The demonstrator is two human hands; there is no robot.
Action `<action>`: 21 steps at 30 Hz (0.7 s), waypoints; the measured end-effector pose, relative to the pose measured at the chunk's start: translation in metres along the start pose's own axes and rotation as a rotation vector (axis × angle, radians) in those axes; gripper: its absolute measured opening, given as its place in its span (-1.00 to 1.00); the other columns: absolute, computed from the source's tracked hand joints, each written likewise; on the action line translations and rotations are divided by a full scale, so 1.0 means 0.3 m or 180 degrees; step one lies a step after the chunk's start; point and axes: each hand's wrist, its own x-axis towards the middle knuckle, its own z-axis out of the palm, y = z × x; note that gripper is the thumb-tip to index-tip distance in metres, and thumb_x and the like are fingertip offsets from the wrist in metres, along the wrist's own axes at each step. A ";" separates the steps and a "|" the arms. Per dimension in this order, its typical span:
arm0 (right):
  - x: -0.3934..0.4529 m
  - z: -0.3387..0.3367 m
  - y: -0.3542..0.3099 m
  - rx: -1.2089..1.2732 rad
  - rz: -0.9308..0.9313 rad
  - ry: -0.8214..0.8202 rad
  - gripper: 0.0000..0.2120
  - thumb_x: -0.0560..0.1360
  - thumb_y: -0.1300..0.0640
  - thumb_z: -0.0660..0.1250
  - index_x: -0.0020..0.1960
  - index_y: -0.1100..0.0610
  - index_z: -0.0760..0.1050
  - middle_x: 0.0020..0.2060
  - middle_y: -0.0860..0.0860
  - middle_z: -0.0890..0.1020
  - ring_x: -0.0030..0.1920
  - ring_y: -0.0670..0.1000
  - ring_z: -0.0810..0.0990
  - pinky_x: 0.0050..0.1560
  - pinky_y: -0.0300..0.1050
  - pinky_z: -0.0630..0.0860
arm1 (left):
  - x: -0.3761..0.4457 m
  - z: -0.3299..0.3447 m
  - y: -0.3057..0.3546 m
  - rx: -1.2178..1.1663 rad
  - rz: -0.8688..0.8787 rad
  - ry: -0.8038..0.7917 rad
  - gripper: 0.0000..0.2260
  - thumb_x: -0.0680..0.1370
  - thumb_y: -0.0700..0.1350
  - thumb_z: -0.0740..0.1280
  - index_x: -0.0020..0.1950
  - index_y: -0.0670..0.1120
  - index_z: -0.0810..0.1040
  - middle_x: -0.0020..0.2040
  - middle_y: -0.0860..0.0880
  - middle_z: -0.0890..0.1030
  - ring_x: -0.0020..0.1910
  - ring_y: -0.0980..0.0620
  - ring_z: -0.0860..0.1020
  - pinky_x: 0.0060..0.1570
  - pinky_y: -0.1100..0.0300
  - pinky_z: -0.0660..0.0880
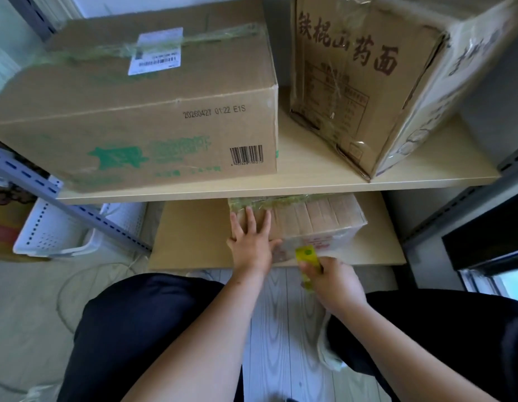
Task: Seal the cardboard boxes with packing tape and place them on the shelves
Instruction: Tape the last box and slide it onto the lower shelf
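Progress: two cardboard boxes stand sealed on the upper shelf [310, 181]; the wide box with green print [141, 117] lies at the left with clear tape across its top and a white shipping label [156, 50] stuck over that tape; the tall noodle box [353, 82] stands at the right, turned at an angle, with tape visible on its faces. A third, smaller box [304, 224] sits on the lower shelf [191, 236], its rear part hidden under the upper board; tape already crosses its top, so sealing appears to be in its last stage.

Grip state: the left hand [252, 242] lies flat on the small box, fingers straight and spread, pressing it down; the right hand [336, 281] grasps a yellow-green tape dispenser [308, 264] just beside the near edge of that box; whether a strip joins the dispenser to the box cannot be told.

Remaining, as a judgement: finish or cut the strip; confirm the box's seating on the lower shelf.

Surroundings: pale boards on grey slotted metal uprights [28, 172]; pale plank floor [281, 329]; a white perforated basket [57, 230] at the left; the person squats, dark-clad knees either side of the arms.
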 end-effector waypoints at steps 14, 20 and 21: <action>0.154 0.137 0.010 0.0232 0.0188 -0.0185 -0.60 0.61 -0.11 0.23 0.06 0.23 0.58 0.00 0.20 0.67 0.05 0.20 0.60 -0.17 -0.09 0.35 | 0.109 0.068 0.060 0.0553 0.1137 0.0496 -0.40 0.66 0.16 0.08 0.61 0.17 -0.16 0.63 0.10 -0.13 0.61 0.00 -0.13 0.55 -0.13 -0.10; 0.145 0.104 -0.023 -0.0030 0.0215 -0.0219 -0.68 0.61 -0.01 0.22 0.20 0.18 0.55 0.09 0.15 0.66 0.09 0.17 0.62 -0.09 -0.12 0.46 | 0.100 0.022 0.076 0.0569 0.1061 0.0152 -0.42 0.68 0.08 0.11 0.62 0.15 -0.11 0.64 0.06 -0.11 0.61 -0.05 -0.12 0.54 -0.17 -0.07; 0.117 0.061 -0.038 -0.0210 0.0201 -0.0194 -0.71 0.61 0.01 0.21 0.18 0.17 0.55 0.09 0.14 0.66 0.09 0.16 0.63 -0.04 -0.11 0.51 | 0.084 -0.017 0.088 0.0525 0.1019 -0.0072 -0.39 0.67 0.03 0.16 0.62 0.14 -0.11 0.64 0.04 -0.13 0.61 -0.08 -0.12 0.54 -0.19 -0.08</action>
